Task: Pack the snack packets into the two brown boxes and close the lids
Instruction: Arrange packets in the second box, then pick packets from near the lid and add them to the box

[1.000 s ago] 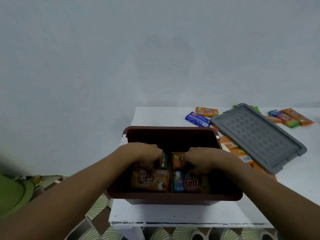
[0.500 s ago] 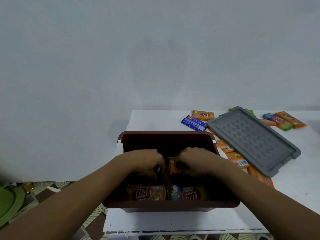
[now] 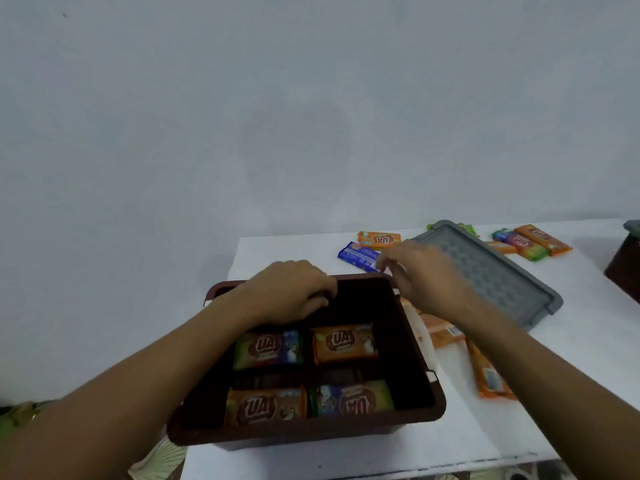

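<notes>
The open brown box (image 3: 420,362) stands on the white table (image 3: 277,252) in front of me. Several snack packets lie flat in it, among them an orange one (image 3: 344,342) and a green one (image 3: 268,348). My left hand (image 3: 289,292) hovers over the box's far left part, its fingers loosely curled and nothing visible in them. Beyond the box's far right corner, my right hand (image 3: 427,275) has its fingertips at the near end of a blue packet (image 3: 358,254). The grey lid (image 3: 491,275) lies loose to the right of the box.
Loose packets lie around the lid: an orange one (image 3: 379,239) at the back, several at the back right (image 3: 533,240), and orange ones (image 3: 488,375) right of the box. A second brown box (image 3: 623,268) shows at the right edge. The table's front edge is close.
Both hands have come up out of the box, leaving the packets lying in it. My right hand has moved back and to the right, to the blue packet.
</notes>
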Demonstrator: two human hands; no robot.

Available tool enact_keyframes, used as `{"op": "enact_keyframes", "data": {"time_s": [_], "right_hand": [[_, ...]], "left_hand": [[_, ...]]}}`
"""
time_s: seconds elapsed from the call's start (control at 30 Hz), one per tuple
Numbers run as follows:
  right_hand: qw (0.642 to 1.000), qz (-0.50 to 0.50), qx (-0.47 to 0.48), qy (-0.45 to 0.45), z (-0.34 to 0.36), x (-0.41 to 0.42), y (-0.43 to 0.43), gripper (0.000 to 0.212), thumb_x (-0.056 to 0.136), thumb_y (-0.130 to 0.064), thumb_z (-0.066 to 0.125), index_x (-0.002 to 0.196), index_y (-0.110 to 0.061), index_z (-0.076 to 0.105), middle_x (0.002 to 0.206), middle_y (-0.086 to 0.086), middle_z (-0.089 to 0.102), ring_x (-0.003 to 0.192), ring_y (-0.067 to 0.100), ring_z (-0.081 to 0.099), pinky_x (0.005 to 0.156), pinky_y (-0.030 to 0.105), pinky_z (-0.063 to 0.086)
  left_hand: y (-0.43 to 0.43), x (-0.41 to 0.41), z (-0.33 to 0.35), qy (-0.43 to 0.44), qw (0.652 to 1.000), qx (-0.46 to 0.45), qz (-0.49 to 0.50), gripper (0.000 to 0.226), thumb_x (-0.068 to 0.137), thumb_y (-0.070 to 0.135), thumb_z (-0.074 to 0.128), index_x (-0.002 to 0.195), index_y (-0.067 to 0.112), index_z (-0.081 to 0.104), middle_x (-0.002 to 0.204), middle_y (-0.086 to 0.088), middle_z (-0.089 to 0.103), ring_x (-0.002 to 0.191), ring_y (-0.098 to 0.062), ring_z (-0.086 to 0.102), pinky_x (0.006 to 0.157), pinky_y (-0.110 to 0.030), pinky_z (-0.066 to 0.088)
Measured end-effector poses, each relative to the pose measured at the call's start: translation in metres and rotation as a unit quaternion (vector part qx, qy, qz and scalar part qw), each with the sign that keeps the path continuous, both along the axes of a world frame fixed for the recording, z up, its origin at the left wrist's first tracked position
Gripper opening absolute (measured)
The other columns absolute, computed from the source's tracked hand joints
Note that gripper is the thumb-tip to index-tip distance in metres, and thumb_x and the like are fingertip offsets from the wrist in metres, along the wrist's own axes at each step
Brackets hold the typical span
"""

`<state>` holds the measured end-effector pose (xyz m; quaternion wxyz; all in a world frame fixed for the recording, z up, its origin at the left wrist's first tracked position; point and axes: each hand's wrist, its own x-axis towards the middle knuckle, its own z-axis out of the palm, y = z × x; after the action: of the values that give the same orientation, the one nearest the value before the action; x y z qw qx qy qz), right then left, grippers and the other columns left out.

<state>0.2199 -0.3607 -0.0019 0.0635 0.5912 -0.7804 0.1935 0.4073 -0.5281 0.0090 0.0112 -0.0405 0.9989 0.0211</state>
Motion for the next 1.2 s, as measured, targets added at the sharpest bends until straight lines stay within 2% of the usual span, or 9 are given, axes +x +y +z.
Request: {"op": "enact_keyframes", "data": {"time_s": [0.07,0.17,0.23,0.3,0.53,0.77,0.93,1.07,1.2], "right_hand": [[0.999,-0.034,-0.004,-0.029,0.002,-0.031,0.010,0.016,0.089,-0.010,0.056,0.091,-0.018,0.069,0.096,0.002,0.072,0.092,0.025,0.065,0.077,0.041,0.052],[0.991,-0.027,0.128,-0.013,-0.003,-0.059,0.022,0.019,0.091,-0.016,0.058,0.104,-0.020,0.071,0.111,-0.002,0.069,0.107,0.019,0.060,0.091,0.036,0.048],[0.974,-0.014,0.228,-0.001,-0.017,-0.071,0.024,0.028,0.091,-0.020,0.061,0.119,-0.026,0.065,0.123,-0.007,0.061,0.117,0.012,0.052,0.100,0.029,0.042],[0.963,-0.009,0.269,-0.013,-0.030,-0.082,0.023,0.033,0.090,-0.022,0.063,0.122,-0.030,0.060,0.123,-0.008,0.056,0.119,0.011,0.048,0.101,0.029,0.041],[0.950,0.069,0.305,-0.025,-0.057,-0.122,0.012,0.044,0.087,-0.036,0.066,0.129,-0.035,0.053,0.123,-0.005,0.046,0.115,0.012,0.041,0.099,0.031,0.039],[0.940,0.106,0.324,-0.023,-0.064,-0.137,-0.007,0.067,0.082,-0.044,0.071,0.140,-0.031,0.040,0.129,-0.002,0.047,0.117,0.015,0.036,0.097,0.034,0.036],[0.940,0.128,0.317,-0.009,-0.066,-0.140,-0.010,0.060,0.079,-0.051,0.069,0.130,-0.029,0.047,0.126,-0.004,0.046,0.117,0.014,0.031,0.100,0.036,0.035],[0.945,0.107,0.308,-0.007,-0.063,-0.138,-0.007,0.053,0.079,-0.052,0.069,0.123,-0.032,0.047,0.121,-0.003,0.042,0.111,0.012,0.030,0.091,0.033,0.034],[0.954,0.072,0.285,-0.049,-0.049,-0.140,-0.002,0.047,0.081,-0.046,0.070,0.120,-0.033,0.048,0.114,-0.004,0.042,0.104,0.012,0.039,0.087,0.030,0.039]], "left_hand": [[0.000,-0.021,0.010,0.059,0.998,0.019,0.004,0.018,0.096,0.032,0.051,0.111,0.031,0.061,0.103,0.011,0.065,0.097,-0.012,0.055,0.080,-0.033,0.046],[-0.005,-0.055,0.018,0.097,0.994,0.052,0.014,0.015,0.096,0.031,0.054,0.107,0.031,0.063,0.092,0.015,0.062,0.084,-0.007,0.051,0.073,-0.032,0.046],[-0.009,-0.081,0.017,0.088,0.994,0.056,0.022,0.014,0.096,0.030,0.054,0.107,0.029,0.063,0.088,0.016,0.057,0.080,-0.006,0.049,0.070,-0.031,0.047],[-0.013,-0.110,0.012,0.054,0.996,0.057,0.034,0.016,0.097,0.029,0.054,0.110,0.027,0.063,0.092,0.014,0.055,0.085,-0.008,0.051,0.074,-0.032,0.048],[-0.031,-0.183,-0.026,-0.113,0.991,0.043,0.064,0.028,0.097,0.026,0.056,0.125,0.027,0.060,0.131,0.001,0.055,0.119,-0.019,0.049,0.097,-0.039,0.045],[-0.048,-0.222,-0.067,-0.219,0.972,-0.049,0.070,0.071,0.090,0.021,0.066,0.149,0.029,0.028,0.156,0.000,0.029,0.137,-0.025,0.035,0.105,-0.043,0.041],[-0.051,-0.229,-0.076,-0.213,0.970,-0.091,0.072,0.088,0.082,0.027,0.076,0.152,0.020,0.022,0.156,-0.005,0.025,0.136,-0.027,0.034,0.107,-0.042,0.039],[-0.057,-0.227,-0.077,-0.196,0.976,-0.076,0.065,0.073,0.076,0.027,0.081,0.137,0.019,0.041,0.143,-0.005,0.038,0.123,-0.025,0.046,0.099,-0.039,0.045],[-0.061,-0.222,-0.078,-0.217,0.972,-0.019,0.093,0.063,0.077,0.031,0.078,0.129,0.022,0.042,0.125,-0.005,0.054,0.109,-0.024,0.056,0.090,-0.037,0.050]]}}
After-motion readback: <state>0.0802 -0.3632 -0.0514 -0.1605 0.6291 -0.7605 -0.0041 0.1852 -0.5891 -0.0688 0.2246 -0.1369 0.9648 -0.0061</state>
